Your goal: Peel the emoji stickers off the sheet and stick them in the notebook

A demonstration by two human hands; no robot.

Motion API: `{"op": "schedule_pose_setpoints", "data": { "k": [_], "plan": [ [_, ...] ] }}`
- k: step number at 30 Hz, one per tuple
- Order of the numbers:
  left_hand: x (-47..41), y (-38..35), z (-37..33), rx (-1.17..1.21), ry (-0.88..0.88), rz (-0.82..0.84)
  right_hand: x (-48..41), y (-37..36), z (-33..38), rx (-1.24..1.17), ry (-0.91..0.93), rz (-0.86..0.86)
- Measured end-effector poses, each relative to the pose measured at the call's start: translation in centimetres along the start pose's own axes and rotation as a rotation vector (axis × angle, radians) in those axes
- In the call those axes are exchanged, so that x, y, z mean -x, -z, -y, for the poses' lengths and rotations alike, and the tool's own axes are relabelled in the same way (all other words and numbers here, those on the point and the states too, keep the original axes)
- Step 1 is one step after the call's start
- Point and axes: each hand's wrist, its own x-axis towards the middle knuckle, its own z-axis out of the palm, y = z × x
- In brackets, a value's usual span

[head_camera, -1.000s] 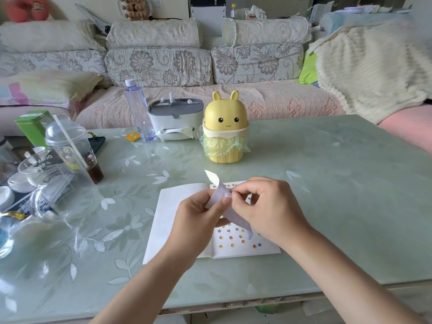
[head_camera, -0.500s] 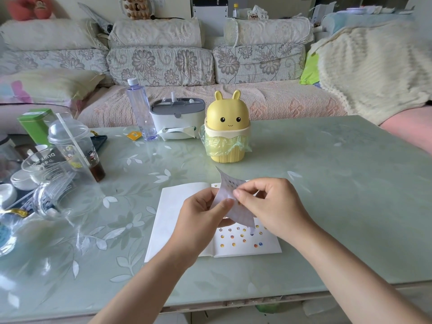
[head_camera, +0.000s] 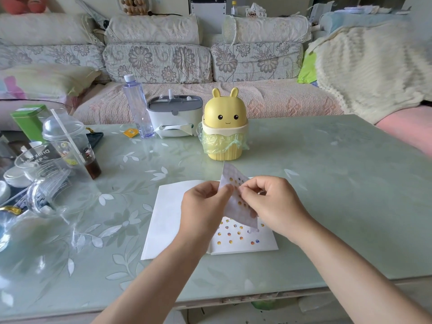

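Head view: the thin white emoji sticker sheet [head_camera: 229,178] is pinched by the left hand [head_camera: 201,211] and the right hand [head_camera: 274,206]; tearing may be caused by abrupt peeling.

We read "Drink mo…" on the clear glass mug [head_camera: 39,164] at nine o'clock in our view. The smaller print beneath it we cannot make out.

Sticker sheet [head_camera: 236,202] between both hands

Both arms are bare: the left forearm [head_camera: 159,277] and the right forearm [head_camera: 339,265] show uncovered from the wrist to the lower edge of the view. The left grip [head_camera: 203,206] and the right grip [head_camera: 273,204] are bare as well.
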Motion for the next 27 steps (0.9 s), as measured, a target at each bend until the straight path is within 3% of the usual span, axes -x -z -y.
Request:
{"op": "schedule_pose_setpoints", "data": {
  "k": [4,10,14,19,27],
  "plan": [
    [0.1,-0.6,0.1,-0.054,-0.073,-0.057,0.2,0.5,0.2,-0.145,-0.074,-0.009],
    [0.5,-1.2,0.2,-0.067,-0.111,-0.071,0.8,0.7,-1.1,-0.011,0.135,-0.082],
    [0.8,-1.6,0.2,0.014,-0.048,-0.031,1.1,0.6,-2.1,0.274,0.497,-0.259],
    [0.4,-1.3,-0.1,0.12,0.114,0.147,0.7,1.1,-3.0,0.619,0.857,-0.398],
    [0.5,-1.3,0.9,0.113,0.067,-0.093,0.7,-0.6,-2.5,0.823,0.951,-0.454]
  ]
}}
